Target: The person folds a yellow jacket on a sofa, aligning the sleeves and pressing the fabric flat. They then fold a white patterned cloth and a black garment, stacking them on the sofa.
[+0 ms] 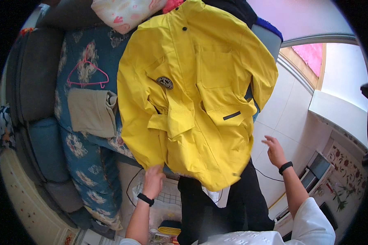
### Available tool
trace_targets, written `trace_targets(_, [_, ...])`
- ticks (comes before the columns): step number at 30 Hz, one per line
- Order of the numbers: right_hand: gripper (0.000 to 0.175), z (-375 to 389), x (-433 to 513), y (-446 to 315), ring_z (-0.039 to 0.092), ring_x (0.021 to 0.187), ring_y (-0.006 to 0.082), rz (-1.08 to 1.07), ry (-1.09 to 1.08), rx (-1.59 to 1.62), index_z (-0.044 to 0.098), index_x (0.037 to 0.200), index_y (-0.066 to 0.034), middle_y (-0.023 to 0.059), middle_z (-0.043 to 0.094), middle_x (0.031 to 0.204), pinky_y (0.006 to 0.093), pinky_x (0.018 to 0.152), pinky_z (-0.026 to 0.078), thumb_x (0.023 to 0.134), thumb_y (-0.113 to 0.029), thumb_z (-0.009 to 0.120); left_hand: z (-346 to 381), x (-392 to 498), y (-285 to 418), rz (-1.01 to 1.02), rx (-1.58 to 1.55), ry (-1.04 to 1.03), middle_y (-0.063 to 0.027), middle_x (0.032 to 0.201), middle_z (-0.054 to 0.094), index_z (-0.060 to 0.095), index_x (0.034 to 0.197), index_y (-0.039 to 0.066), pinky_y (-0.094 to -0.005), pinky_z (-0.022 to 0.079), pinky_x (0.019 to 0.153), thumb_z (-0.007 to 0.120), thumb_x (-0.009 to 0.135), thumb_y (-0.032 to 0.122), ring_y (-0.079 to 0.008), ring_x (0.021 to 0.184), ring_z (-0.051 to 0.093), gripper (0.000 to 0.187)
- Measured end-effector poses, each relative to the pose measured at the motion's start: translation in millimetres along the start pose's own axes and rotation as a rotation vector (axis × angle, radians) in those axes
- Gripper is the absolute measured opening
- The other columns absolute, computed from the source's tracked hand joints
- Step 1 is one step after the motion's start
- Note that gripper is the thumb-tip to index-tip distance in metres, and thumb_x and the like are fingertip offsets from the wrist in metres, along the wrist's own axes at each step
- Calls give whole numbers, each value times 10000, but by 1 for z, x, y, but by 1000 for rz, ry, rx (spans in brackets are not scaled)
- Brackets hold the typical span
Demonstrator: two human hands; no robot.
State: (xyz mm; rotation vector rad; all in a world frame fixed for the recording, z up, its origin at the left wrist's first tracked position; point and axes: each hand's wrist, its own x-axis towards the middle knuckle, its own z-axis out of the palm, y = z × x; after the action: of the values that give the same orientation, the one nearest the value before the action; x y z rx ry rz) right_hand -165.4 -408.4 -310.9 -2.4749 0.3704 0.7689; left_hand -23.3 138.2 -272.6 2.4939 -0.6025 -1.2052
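A yellow hooded-style jacket (184,101) with flap pockets, dark snaps and a round dark badge lies spread out, front side up, before me. Its sleeve on the left reaches down to my left hand (154,181), whose fingers close on the cuff end. My right hand (275,152) hovers off the jacket's lower right side, fingers apart and holding nothing. The jacket's hem hangs over the near edge, close to my black trousers (224,214).
On the blue floral sofa cover (76,39) lie a pink hanger (87,73) and a folded beige garment (92,113). A pink-and-white patterned cloth (122,15) sits at the top. A wire basket (168,196) stands below left; a dark cable (268,177) runs at right.
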Motion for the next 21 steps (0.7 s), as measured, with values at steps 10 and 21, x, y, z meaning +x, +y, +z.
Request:
trace_targets(10, [400,-38,149,-95,565,1245,369,-250,424,211,634,1257,-48,164,609,1325,418,1049,479,874,-107,734,-25,135,38,77,-156,607,-215,1491,462,621,1350,60,-470,436,1058,684,884,54,-414,1241,520,470])
trace_targets(21, [592,-177,320,-102,490,1363,377,-386,737,18,548,1405,-81,193,515,1489,444,1138,408,887,-296,740,-154,213,-89,55,-233,769,-224,1318,602,634,1275,7,-437,460,1075,774,849,175,-388,1229,576,479])
